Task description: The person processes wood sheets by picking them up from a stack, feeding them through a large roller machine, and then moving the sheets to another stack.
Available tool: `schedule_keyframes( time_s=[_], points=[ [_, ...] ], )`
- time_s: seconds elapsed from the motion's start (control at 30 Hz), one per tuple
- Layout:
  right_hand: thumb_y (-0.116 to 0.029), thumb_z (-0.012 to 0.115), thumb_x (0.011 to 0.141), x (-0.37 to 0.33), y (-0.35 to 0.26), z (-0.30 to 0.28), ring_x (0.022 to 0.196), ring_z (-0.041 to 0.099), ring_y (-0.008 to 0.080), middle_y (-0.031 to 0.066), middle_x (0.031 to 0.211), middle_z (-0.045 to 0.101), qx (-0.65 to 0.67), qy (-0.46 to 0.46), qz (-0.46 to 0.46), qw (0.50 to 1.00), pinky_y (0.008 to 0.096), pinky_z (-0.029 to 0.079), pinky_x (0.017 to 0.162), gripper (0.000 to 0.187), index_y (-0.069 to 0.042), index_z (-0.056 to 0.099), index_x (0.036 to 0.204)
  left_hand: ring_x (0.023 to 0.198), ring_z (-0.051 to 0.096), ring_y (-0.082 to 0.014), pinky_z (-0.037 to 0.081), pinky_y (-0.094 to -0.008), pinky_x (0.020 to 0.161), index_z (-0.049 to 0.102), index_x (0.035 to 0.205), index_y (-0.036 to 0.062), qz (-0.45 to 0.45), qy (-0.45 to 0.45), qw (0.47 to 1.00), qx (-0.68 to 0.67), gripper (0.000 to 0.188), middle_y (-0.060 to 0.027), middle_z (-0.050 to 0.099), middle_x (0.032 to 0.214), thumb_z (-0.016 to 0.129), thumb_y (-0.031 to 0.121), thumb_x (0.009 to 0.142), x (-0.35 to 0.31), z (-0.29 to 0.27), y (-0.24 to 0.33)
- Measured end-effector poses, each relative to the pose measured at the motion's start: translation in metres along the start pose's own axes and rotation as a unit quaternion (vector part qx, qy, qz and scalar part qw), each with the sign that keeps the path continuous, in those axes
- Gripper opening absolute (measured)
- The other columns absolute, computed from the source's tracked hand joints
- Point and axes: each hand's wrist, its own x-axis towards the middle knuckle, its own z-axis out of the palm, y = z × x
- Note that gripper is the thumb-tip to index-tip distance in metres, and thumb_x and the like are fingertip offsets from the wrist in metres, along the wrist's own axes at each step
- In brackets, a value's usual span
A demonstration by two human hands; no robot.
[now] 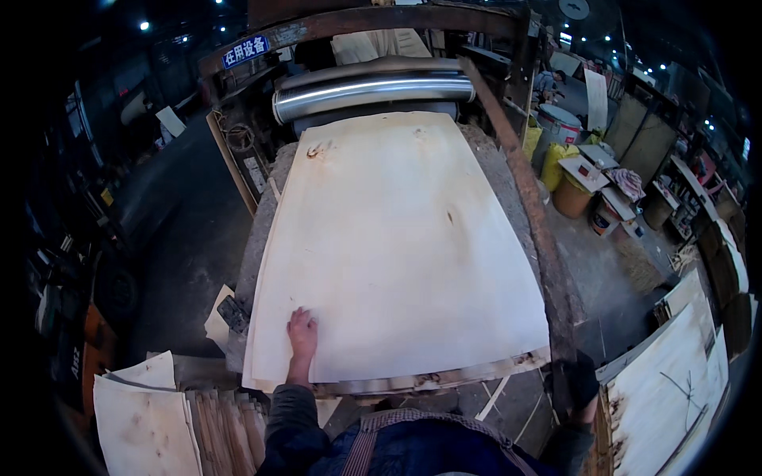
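Note:
A large pale wood veneer sheet [397, 238] lies on top of a stack on the machine bed, its far edge close below a shiny metal roller [373, 97]. My left hand [302, 332] rests on the sheet near its front left corner, with bent fingers apart and nothing held. Down at the lower right is my right hand [583, 382], which looks dark-gloved, beside another pile of veneer sheets [671, 377]. Shadow hides its fingers, so a grip cannot be made out. Brown knots mark the sheet, and uneven layers show along its front edge.
A rusty metal bar [516, 166] runs along the bed's right side. More veneer [147, 424] stands at the lower left. Buckets [571, 196] and yellow bags [556, 163] crowd the floor at right. A person [548, 81] is far back there. Wood strips litter the floor nearby.

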Motion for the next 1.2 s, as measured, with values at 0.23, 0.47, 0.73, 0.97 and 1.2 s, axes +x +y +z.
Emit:
schedule_keyframes(
  time_s=[0.23, 0.47, 0.73, 0.97, 1.2],
  points=[
    [-0.030, 0.044, 0.088, 0.128, 0.153, -0.156, 0.062, 0.059, 0.0236, 0.0122, 0.078, 0.061, 0.160, -0.132, 0.272, 0.940, 0.0335, 0.048, 0.058, 0.033, -0.002, 0.056, 0.101, 0.102, 0.051, -0.0351, 0.042, -0.0400, 0.089, 0.057, 0.101, -0.0026, -0.044, 0.002, 0.997, -0.069, 0.031, -0.0203, 0.056, 0.107, 0.059, 0.006, 0.072, -0.072, -0.009, 0.065],
    [-0.033, 0.044, 0.089, 0.154, 0.269, -0.217, 0.069, 0.059, 0.0251, 0.0121, 0.079, 0.061, 0.064, -0.027, 0.229, 0.971, 0.0360, 0.048, 0.065, 0.034, -0.003, 0.058, 0.095, 0.114, 0.043, -0.0357, 0.034, -0.0403, 0.098, 0.055, 0.108, 0.0000, -0.025, -0.047, 0.998, -0.029, 0.035, -0.0207, 0.050, 0.118, 0.059, 0.006, 0.074, -0.106, -0.012, 0.138],
    [-0.020, 0.057, 0.076, 0.076, 0.347, -0.267, 0.080, 0.059, 0.0269, 0.0108, 0.089, 0.062, -0.241, 0.049, -0.020, 0.969, 0.0364, 0.047, 0.070, 0.022, -0.007, 0.059, 0.094, 0.117, 0.042, -0.0303, 0.033, -0.0368, 0.099, 0.053, 0.111, -0.0009, 0.056, -0.137, 0.977, -0.153, 0.034, -0.0176, 0.044, 0.127, 0.054, 0.000, 0.077, -0.086, 0.013, 0.204],
    [-0.010, 0.062, 0.076, -0.160, 0.296, -0.277, 0.075, 0.062, 0.0254, 0.0120, 0.086, 0.063, 0.283, 0.326, 0.318, 0.844, 0.0384, 0.052, 0.063, 0.013, -0.008, 0.056, 0.088, 0.119, 0.041, -0.0272, 0.032, -0.0351, 0.099, 0.050, 0.115, -0.0031, 0.172, -0.272, 0.911, -0.257, 0.035, -0.0154, 0.043, 0.129, 0.047, -0.002, 0.081, -0.128, 0.033, 0.354],
    [-0.025, 0.050, 0.084, -0.311, 0.359, -0.334, 0.087, 0.056, 0.0338, 0.0131, 0.085, 0.062, 0.553, 0.493, 0.125, 0.660, 0.0534, 0.043, 0.079, 0.014, -0.011, 0.055, 0.082, 0.117, 0.044, -0.0257, 0.032, -0.0338, 0.098, 0.050, 0.116, -0.0040, 0.285, -0.389, 0.808, -0.338, 0.035, -0.0137, 0.045, 0.128, 0.045, -0.003, 0.082, -0.213, 0.041, 0.494]
  ],
)
